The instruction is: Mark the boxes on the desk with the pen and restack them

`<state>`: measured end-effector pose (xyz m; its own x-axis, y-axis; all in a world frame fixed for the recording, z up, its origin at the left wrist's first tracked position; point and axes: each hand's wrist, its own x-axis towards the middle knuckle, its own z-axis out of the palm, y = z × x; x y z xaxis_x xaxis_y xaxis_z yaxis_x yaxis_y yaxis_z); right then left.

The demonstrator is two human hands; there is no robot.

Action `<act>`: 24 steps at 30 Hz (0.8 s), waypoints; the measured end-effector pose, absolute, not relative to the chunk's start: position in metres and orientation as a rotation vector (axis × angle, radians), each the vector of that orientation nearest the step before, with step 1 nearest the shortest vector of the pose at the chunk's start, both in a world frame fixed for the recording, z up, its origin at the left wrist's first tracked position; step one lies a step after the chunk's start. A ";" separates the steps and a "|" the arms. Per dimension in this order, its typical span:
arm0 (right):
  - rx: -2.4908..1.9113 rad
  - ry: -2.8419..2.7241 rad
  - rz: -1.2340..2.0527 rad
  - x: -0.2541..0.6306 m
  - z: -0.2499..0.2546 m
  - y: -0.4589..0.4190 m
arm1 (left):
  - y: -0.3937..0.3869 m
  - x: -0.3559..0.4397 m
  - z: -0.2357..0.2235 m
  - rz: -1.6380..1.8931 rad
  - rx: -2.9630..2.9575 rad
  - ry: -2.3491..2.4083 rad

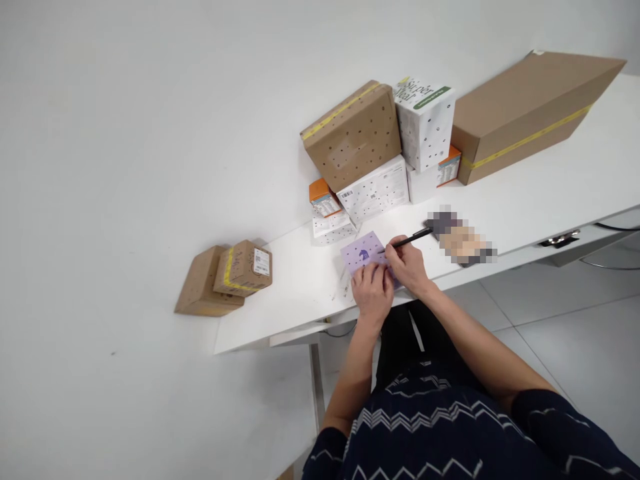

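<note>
Along a pale wall (150,133), a white desk (295,270) bears a purple card (361,252).

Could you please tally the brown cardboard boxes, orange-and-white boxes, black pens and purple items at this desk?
Brown cardboard boxes: 4
Orange-and-white boxes: 2
Black pen: 1
Purple item: 1
Total: 8

We are looking into an apparent office or packing room: a white desk (295,280) is running along a white wall (150,133), taped cardboard boxes (525,100) and printed cartons (375,190) are standing on it, a cable (617,229) is trailing by its edge, and a pale tiled floor (575,347) is showing below.
</note>
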<state>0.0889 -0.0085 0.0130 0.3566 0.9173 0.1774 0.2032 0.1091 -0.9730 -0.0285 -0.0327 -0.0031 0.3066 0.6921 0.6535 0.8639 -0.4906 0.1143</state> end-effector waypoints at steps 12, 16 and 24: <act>-1.473 -1.375 0.545 0.084 0.011 0.001 | -0.032 -0.029 -0.003 -0.957 -2.313 -1.411; -1.492 -1.423 0.542 0.084 0.012 0.002 | -0.032 -0.030 -0.005 -0.978 -2.302 -1.407; -1.498 -1.473 0.535 0.084 0.013 0.004 | -0.032 -0.031 -0.005 -0.990 -2.301 -1.397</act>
<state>0.0843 0.0041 0.0127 0.1833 0.9376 0.2953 0.5291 0.1591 -0.8335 -0.0306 -0.0317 -0.0052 0.3005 0.6735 0.6753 0.8600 -0.4975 0.1134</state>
